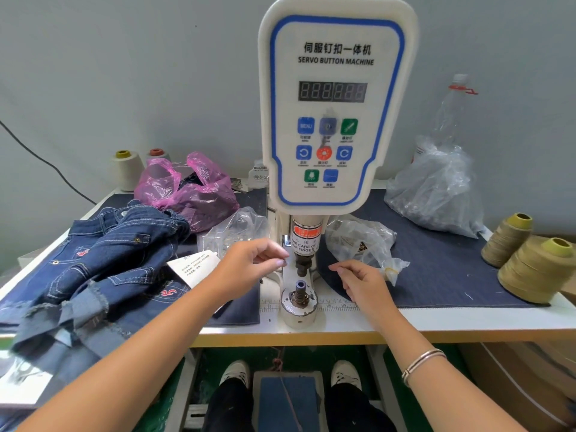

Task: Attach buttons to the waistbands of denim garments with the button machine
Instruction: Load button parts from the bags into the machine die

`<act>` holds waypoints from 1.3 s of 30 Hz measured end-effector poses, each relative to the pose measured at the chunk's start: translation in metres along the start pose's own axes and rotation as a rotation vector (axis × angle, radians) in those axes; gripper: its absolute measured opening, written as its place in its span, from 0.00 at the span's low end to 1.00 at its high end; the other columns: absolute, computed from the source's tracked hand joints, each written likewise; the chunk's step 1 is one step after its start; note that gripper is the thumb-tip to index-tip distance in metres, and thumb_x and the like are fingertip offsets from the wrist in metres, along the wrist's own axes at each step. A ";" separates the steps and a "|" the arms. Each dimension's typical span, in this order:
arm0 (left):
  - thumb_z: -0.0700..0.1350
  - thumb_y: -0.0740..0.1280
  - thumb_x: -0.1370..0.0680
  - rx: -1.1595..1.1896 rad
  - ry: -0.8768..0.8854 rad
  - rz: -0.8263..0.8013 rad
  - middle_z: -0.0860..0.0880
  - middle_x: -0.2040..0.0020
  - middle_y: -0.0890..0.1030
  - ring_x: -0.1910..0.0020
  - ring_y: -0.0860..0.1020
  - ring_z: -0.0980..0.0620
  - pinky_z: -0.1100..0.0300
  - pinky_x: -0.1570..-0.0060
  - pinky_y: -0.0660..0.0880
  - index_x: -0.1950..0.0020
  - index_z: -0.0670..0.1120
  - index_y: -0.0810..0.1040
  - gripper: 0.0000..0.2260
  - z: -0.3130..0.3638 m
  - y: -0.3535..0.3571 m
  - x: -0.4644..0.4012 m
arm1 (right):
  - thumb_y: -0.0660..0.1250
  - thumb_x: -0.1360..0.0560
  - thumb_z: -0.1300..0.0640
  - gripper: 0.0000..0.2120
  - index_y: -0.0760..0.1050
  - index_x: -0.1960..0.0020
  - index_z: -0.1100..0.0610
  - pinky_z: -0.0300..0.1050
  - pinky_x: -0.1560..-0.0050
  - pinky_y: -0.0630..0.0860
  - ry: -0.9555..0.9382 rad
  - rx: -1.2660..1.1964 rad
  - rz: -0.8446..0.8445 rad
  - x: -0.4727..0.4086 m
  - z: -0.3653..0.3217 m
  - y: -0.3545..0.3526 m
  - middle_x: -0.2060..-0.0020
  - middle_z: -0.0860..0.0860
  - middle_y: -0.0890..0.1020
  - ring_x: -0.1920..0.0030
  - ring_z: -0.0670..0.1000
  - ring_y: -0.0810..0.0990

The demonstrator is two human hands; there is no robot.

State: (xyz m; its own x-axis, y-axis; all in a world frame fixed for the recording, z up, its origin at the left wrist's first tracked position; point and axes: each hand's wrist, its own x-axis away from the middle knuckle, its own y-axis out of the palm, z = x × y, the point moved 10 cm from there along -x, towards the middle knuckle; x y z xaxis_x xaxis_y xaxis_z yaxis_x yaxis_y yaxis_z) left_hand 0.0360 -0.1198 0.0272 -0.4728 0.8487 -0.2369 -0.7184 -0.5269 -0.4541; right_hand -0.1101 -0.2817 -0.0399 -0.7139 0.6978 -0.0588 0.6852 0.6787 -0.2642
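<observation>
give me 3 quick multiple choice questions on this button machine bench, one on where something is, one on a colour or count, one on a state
1. Where do the denim garments lie?
A. to the left of the button machine
B. on the foot pedal
C. under the clear bags on the right

2. How many olive thread cones stand at the table's right edge?
A. one
B. two
C. four

3. What is the left hand doing?
A. lying flat on the table
B. pinching a small button part beside the machine's upper die
C. pressing the menu key

Answers:
1 A, the jeans are piled left of the machine.
2 B, two cones stand side by side there.
3 B, thumb and forefinger close on a tiny metal piece near the die; the right hand holds nothing visible.
</observation>
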 end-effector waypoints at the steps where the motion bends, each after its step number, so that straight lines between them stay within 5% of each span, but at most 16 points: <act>1: 0.35 0.70 0.24 0.027 -0.020 -0.013 0.55 0.58 0.85 0.55 0.83 0.56 0.65 0.51 0.78 0.55 0.53 0.82 0.12 -0.002 0.003 0.001 | 0.62 0.20 0.60 0.11 0.81 0.52 0.48 0.30 0.73 0.66 -0.002 0.003 0.000 0.001 0.000 0.000 0.75 0.38 0.76 0.74 0.38 0.70; 5: 0.36 0.69 0.24 0.070 -0.061 -0.059 0.54 0.58 0.85 0.56 0.83 0.58 0.66 0.52 0.77 0.55 0.53 0.82 0.11 -0.005 0.013 0.006 | 0.62 0.20 0.62 0.13 0.80 0.53 0.46 0.30 0.70 0.69 -0.059 0.025 -0.002 0.005 -0.012 0.002 0.71 0.35 0.78 0.71 0.37 0.73; 7: 0.37 0.69 0.23 0.067 -0.067 -0.086 0.54 0.56 0.85 0.55 0.83 0.59 0.68 0.51 0.76 0.54 0.52 0.82 0.09 -0.005 0.020 0.009 | 0.63 0.21 0.64 0.15 0.79 0.54 0.44 0.29 0.61 0.72 -0.184 0.077 -0.008 0.013 -0.029 0.007 0.65 0.36 0.81 0.62 0.36 0.78; 12: 0.39 0.69 0.23 -0.021 -0.005 -0.107 0.65 0.61 0.82 0.60 0.80 0.65 0.72 0.57 0.73 0.57 0.58 0.80 0.12 0.003 0.033 0.013 | 0.65 0.23 0.66 0.17 0.78 0.52 0.42 0.28 0.51 0.73 -0.413 0.194 -0.083 0.037 -0.047 0.030 0.57 0.38 0.82 0.51 0.39 0.79; 19: 0.41 0.73 0.25 -0.136 0.097 -0.092 0.66 0.63 0.80 0.63 0.78 0.62 0.71 0.61 0.71 0.60 0.62 0.79 0.13 0.020 0.027 0.013 | 0.64 0.22 0.66 0.13 0.79 0.53 0.48 0.26 0.62 0.71 -0.315 0.167 -0.061 0.033 -0.036 0.023 0.65 0.35 0.81 0.61 0.34 0.78; 26: 0.43 0.73 0.26 -0.321 0.104 -0.190 0.70 0.63 0.78 0.61 0.77 0.65 0.74 0.63 0.70 0.63 0.61 0.75 0.14 0.032 0.029 0.008 | 0.65 0.22 0.64 0.12 0.78 0.52 0.47 0.26 0.53 0.71 -0.311 0.221 -0.058 0.033 -0.035 0.026 0.58 0.36 0.80 0.51 0.34 0.78; 31: 0.45 0.71 0.25 -0.519 0.155 -0.259 0.63 0.65 0.77 0.63 0.76 0.64 0.74 0.63 0.68 0.55 0.50 0.83 0.01 0.043 0.036 0.004 | 0.65 0.22 0.64 0.12 0.78 0.52 0.46 0.25 0.52 0.71 -0.309 0.218 -0.053 0.033 -0.033 0.026 0.57 0.35 0.80 0.50 0.34 0.77; 39: 0.45 0.68 0.23 -0.621 0.140 -0.226 0.52 0.56 0.84 0.59 0.79 0.56 0.61 0.56 0.77 0.48 0.49 0.84 0.07 0.049 0.036 0.007 | 0.64 0.22 0.63 0.11 0.79 0.52 0.47 0.26 0.63 0.71 -0.255 0.180 -0.049 0.031 -0.028 0.024 0.57 0.38 0.81 0.59 0.33 0.78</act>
State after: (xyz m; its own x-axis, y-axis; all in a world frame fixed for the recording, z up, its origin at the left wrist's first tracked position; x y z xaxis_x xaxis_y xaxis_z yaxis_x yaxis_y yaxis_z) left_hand -0.0176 -0.1347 0.0510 -0.2444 0.9550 -0.1681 -0.3450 -0.2477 -0.9053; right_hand -0.1119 -0.2369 -0.0209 -0.7745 0.5694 -0.2754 0.6284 0.6429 -0.4379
